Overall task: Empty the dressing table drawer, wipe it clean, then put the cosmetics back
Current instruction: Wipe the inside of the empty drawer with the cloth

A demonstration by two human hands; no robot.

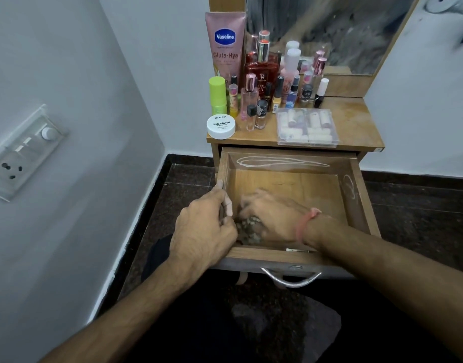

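Your forearms are reaching forward over the dark floor (421, 205) toward the open drawer (356, 189), which is sticking out from under the table (356, 119). Your left hand (206, 226) is gripping the drawer's left wall near the front corner, fingers curling over its edge. Just beside it, your right hand (272, 218) is lying inside the drawer at the front left, pressing on a dark mottled cloth (248, 229) that is resting on the drawer's wooden bottom; the hand is blurred, so you cannot tell whether its fingers are curling round the cloth or lying flat. A metal handle (290, 280) is hanging on the drawer front. Cosmetics are standing on the table above: a Vaseline tube (225, 45), a red perfume bottle (263, 69), a nail polish jar (221, 126) and a clear plastic box (307, 127).
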